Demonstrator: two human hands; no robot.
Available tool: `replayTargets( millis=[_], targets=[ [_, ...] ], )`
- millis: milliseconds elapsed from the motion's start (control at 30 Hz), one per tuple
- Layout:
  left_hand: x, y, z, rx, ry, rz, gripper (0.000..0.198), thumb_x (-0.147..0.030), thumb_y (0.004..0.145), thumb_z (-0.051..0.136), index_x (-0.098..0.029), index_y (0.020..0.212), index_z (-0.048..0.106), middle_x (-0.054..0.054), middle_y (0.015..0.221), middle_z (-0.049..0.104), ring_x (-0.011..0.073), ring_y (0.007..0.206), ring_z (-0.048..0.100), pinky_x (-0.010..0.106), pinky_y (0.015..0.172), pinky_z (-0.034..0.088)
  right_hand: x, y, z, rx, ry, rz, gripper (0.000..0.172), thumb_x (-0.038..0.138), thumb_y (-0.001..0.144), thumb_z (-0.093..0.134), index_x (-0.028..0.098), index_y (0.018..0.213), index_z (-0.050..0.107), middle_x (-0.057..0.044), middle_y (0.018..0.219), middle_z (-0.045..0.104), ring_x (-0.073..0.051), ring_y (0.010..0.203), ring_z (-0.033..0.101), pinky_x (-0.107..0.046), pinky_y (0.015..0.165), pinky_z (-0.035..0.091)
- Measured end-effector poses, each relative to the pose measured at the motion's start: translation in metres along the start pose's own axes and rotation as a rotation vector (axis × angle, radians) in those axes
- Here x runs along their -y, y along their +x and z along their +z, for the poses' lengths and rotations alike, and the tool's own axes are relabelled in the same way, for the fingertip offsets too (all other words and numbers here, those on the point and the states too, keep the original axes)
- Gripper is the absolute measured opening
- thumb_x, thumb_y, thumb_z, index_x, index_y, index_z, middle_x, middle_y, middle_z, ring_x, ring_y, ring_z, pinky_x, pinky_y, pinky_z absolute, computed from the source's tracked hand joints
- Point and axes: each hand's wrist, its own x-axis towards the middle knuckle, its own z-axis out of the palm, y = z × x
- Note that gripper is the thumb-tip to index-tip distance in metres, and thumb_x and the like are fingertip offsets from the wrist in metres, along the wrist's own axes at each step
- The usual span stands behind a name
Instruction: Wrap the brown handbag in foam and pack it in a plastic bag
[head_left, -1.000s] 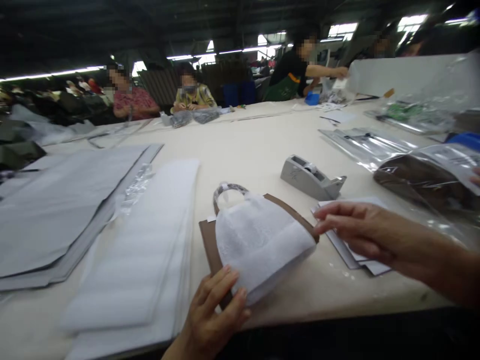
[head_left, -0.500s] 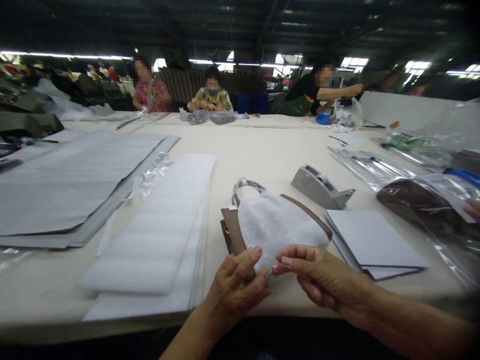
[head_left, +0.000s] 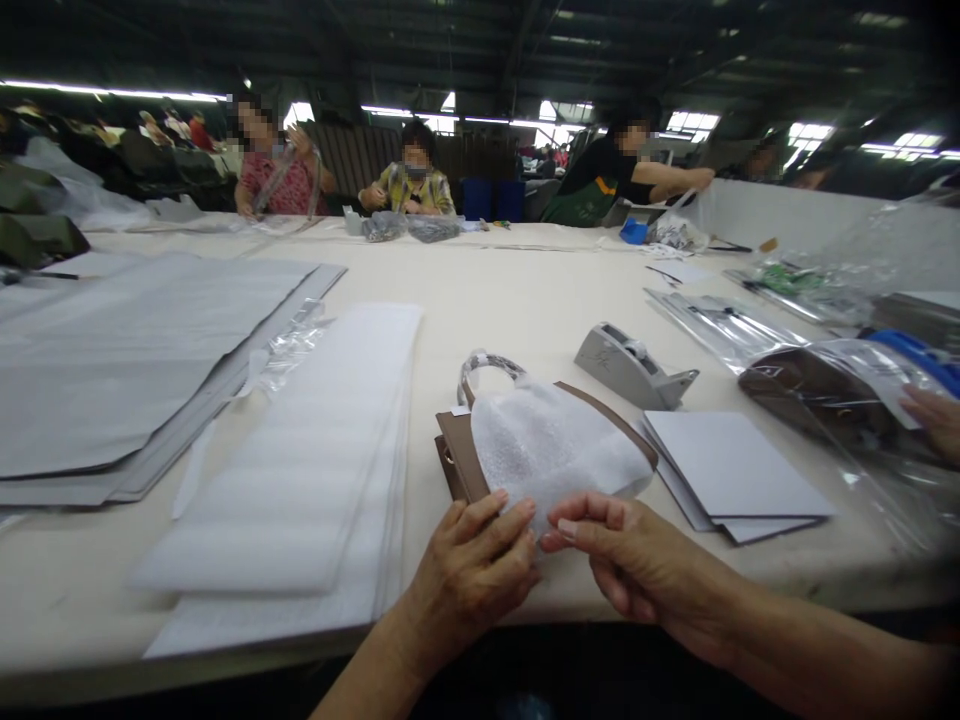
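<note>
Pinching the foam wrap [head_left: 551, 455] at the near edge of the surface [head_left: 510, 300], left hand [head_left: 472, 565] and right hand [head_left: 630, 560] close fingertips on it, keeping it snug over the brown bag [head_left: 457, 465] beneath.

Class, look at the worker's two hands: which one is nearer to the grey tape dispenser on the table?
The right hand. It rests at the near edge of the foam-wrapped brown bag, below and slightly right of centre, on the side of the tape dispenser. The left hand sits farther left.
</note>
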Motion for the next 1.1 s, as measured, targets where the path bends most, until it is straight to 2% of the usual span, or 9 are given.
replayTargets(
  millis=[100, 267, 400, 467, 600, 667, 733, 833, 1100],
  targets=[
    [-0.001, 0.000, -0.001, 0.014, 0.001, -0.009, 0.017, -0.025, 0.073, 0.064, -0.018, 0.087, 0.060, 0.001, 0.109, 0.063, 0.0218, 0.104, 0.053, 0.034, 0.078, 0.049, -0.006, -0.003, 0.000, 0.002, -0.009, 0.015, 0.033, 0.040, 0.072, 0.060, 0.018, 0.092, 0.046, 0.009, 0.040, 0.043, -0.002, 0.028, 0.028, -0.011, 0.028, 0.017],
    [-0.001, 0.000, -0.002, 0.061, -0.021, -0.018, 0.017, -0.023, 0.073, 0.063, -0.018, 0.089, 0.059, 0.003, 0.110, 0.062, 0.0218, 0.105, 0.052, 0.034, 0.081, 0.049, -0.025, -0.008, 0.001, 0.001, 0.041, 0.071, 0.030, 0.033, 0.069, 0.058, 0.017, 0.086, 0.039, 0.001, 0.070, 0.062, -0.001, 0.032, 0.036, -0.011, 0.028, 0.021],
    [-0.001, 0.002, -0.002, 0.087, -0.027, -0.018, 0.020, -0.021, 0.073, 0.063, -0.017, 0.092, 0.058, 0.004, 0.110, 0.062, 0.0229, 0.108, 0.051, 0.035, 0.082, 0.049, -0.047, -0.011, -0.009, 0.021, -0.055, 0.053, 0.024, 0.034, 0.074, 0.053, 0.018, 0.083, 0.036, 0.001, 0.069, 0.060, -0.003, 0.034, 0.038, -0.013, 0.029, 0.024],
    [-0.002, 0.004, -0.002, 0.094, -0.021, -0.020, 0.020, -0.020, 0.073, 0.062, -0.017, 0.093, 0.058, 0.005, 0.109, 0.063, 0.0225, 0.109, 0.051, 0.035, 0.082, 0.050, -0.056, -0.011, -0.019, -0.065, -0.307, -0.178, 0.019, 0.031, 0.077, 0.052, 0.019, 0.082, 0.038, 0.003, 0.064, 0.056, -0.005, 0.037, 0.041, -0.016, 0.033, 0.029],
    [-0.003, 0.006, -0.003, 0.106, -0.013, -0.022, 0.021, -0.019, 0.073, 0.063, -0.017, 0.093, 0.057, 0.006, 0.108, 0.063, 0.0224, 0.108, 0.051, 0.035, 0.083, 0.050, -0.069, 0.002, -0.038, -0.394, -0.918, -1.053, 0.017, 0.019, 0.079, 0.055, 0.020, 0.090, 0.042, 0.003, 0.066, 0.051, -0.008, 0.053, 0.049, -0.020, 0.050, 0.039],
    [-0.003, 0.007, -0.004, 0.110, -0.015, -0.027, 0.022, -0.018, 0.072, 0.063, -0.016, 0.093, 0.057, 0.006, 0.108, 0.063, 0.0227, 0.109, 0.051, 0.036, 0.084, 0.050, -0.074, 0.016, -0.041, -0.422, -1.073, -1.328, 0.022, 0.014, 0.081, 0.053, 0.020, 0.099, 0.041, 0.001, 0.071, 0.054, -0.010, 0.058, 0.051, -0.021, 0.052, 0.039],
    [-0.004, 0.007, -0.004, 0.104, -0.017, -0.028, 0.023, -0.018, 0.072, 0.064, -0.016, 0.093, 0.057, 0.007, 0.108, 0.063, 0.0228, 0.109, 0.051, 0.035, 0.083, 0.051, -0.078, 0.031, -0.041, -0.401, -1.114, -1.440, 0.026, 0.009, 0.080, 0.053, 0.019, 0.101, 0.041, 0.000, 0.073, 0.056, -0.010, 0.062, 0.052, -0.021, 0.054, 0.039],
    [-0.005, 0.008, -0.005, 0.104, -0.016, -0.029, 0.022, -0.018, 0.072, 0.063, -0.016, 0.093, 0.056, 0.007, 0.107, 0.063, 0.0224, 0.108, 0.052, 0.035, 0.083, 0.051, -0.078, 0.041, -0.036, -0.404, -1.046, -1.460, 0.028, 0.009, 0.079, 0.054, 0.018, 0.104, 0.044, 0.000, 0.073, 0.055, -0.010, 0.063, 0.051, -0.021, 0.056, 0.039],
    [-0.004, 0.005, -0.005, 0.157, -0.022, -0.038, 0.026, -0.019, 0.072, 0.063, -0.016, 0.097, 0.056, 0.007, 0.110, 0.062, 0.0231, 0.110, 0.049, 0.036, 0.085, 0.049, -0.057, 0.020, -0.038, -0.207, -1.154, -1.584, 0.025, 0.005, 0.081, 0.047, 0.010, 0.105, 0.053, -0.003, 0.068, 0.053, -0.011, 0.059, 0.045, -0.025, 0.053, 0.034]
  ],
)
